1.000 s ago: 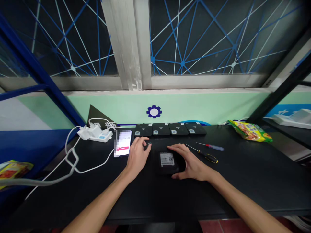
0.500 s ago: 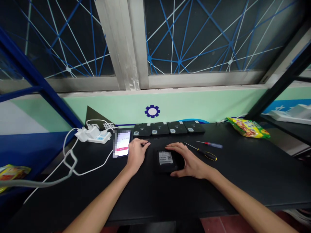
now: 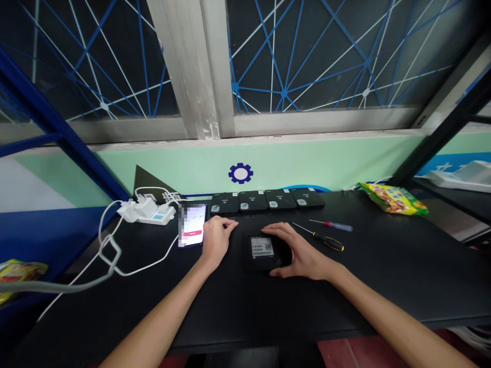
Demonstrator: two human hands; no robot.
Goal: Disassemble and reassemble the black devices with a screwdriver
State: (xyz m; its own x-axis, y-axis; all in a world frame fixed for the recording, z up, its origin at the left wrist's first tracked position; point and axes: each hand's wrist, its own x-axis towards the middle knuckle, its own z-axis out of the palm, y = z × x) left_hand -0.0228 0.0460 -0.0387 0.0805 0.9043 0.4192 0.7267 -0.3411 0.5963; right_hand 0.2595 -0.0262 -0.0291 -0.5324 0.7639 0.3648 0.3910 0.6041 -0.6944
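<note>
My right hand (image 3: 301, 253) curves around the right side of a black flat box with a white label (image 3: 261, 247). Its thumb is at the near edge and its fingers at the far edge; the box lies on the black table (image 3: 238, 312). To the left, my left hand (image 3: 218, 236) pinches thumb and forefinger together, and whatever is between the tips is too small to make out. Just beyond that hand lies a lit phone (image 3: 195, 225). Right of my right hand are a black-and-yellow screwdriver (image 3: 328, 242) and a screwdriver with a clear bluish handle (image 3: 338, 226).
Several similar black flat boxes (image 3: 253, 201) stand in a row along the wall. A white power strip (image 3: 157, 214) with plugs and looping white cables (image 3: 115, 253) occupies the left. A yellow-green snack bag (image 3: 395, 199) lies at the back right.
Both hands keep nearly the same place and grip. The left fingertips have closed a little more, and the small dark speck seen at them before no longer shows.
</note>
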